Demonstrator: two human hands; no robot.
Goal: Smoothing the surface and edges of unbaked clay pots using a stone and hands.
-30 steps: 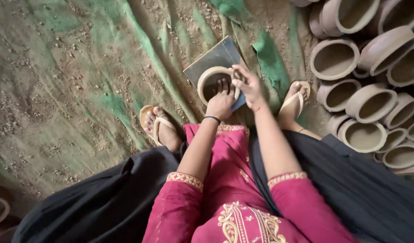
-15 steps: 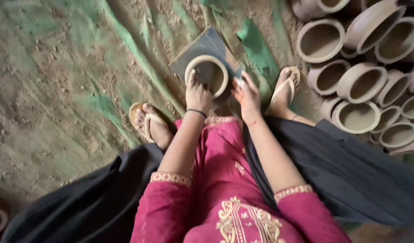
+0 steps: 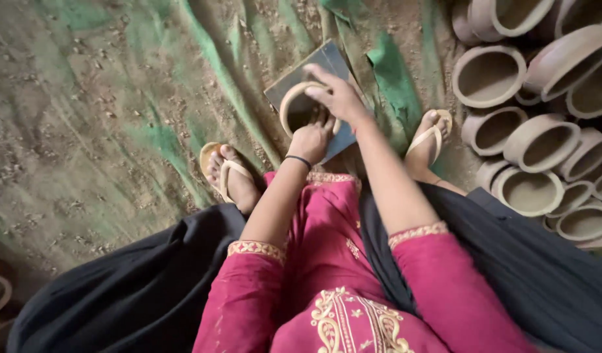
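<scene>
A: Dirt floor (image 3: 85,131) under a green sheet (image 3: 203,72), the person crouched on it. What sits nearest the slab (image 3: 317,72)?

B: Nearest, on this side of the slab, the left hand (image 3: 311,140), curled with its fingers against the near wall of the pot (image 3: 301,108). Whether that grip is pinching the wall or only pressing, I cannot tell.

A: And the pot?

B: A small clay pot, mouth up, on the dark slab between the two sandals. The right hand (image 3: 340,98) lies over its far rim, fingers spread, a loose steadying hold and not a clench.

A: How to work it well?

B: I'd say keep the top hand light so the rim stays round, and press evenly with the lower hand. Beyond the slab, to its right, finished pots (image 3: 490,75) lie stacked, well apart.
</scene>
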